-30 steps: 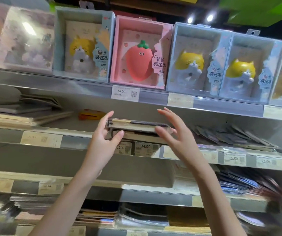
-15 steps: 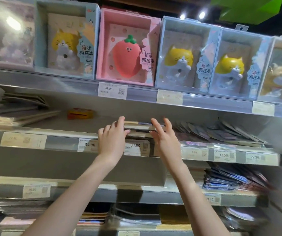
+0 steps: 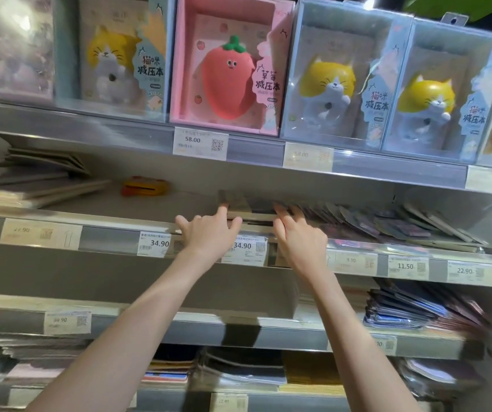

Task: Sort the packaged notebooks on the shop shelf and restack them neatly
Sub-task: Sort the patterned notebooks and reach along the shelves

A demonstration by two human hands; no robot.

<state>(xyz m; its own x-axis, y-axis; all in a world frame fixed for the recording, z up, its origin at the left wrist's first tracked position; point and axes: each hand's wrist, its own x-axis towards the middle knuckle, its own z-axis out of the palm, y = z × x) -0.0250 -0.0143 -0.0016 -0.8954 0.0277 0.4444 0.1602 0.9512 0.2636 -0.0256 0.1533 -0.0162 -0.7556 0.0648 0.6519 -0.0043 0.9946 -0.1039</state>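
Plainly, with the left hand (image 3: 209,233) and right hand (image 3: 300,237) pressing straightened fingers on the short notebook stack (image 3: 249,208) at the shelf's (image 3: 114,237) front edge, an uneven shove could skew it into the fanned packets (image 3: 387,223) beside it.

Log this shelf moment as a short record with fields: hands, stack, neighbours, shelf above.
left hand: fingers straight, on the notebook stack's left end
right hand: fingers straight, on the stack's right end
notebook stack: flat on the second shelf, between both hands, blurred
fanned notebooks: spread untidily to the stack's right
orange item: further back, left of the stack
strawberry box: upright on the shelf above
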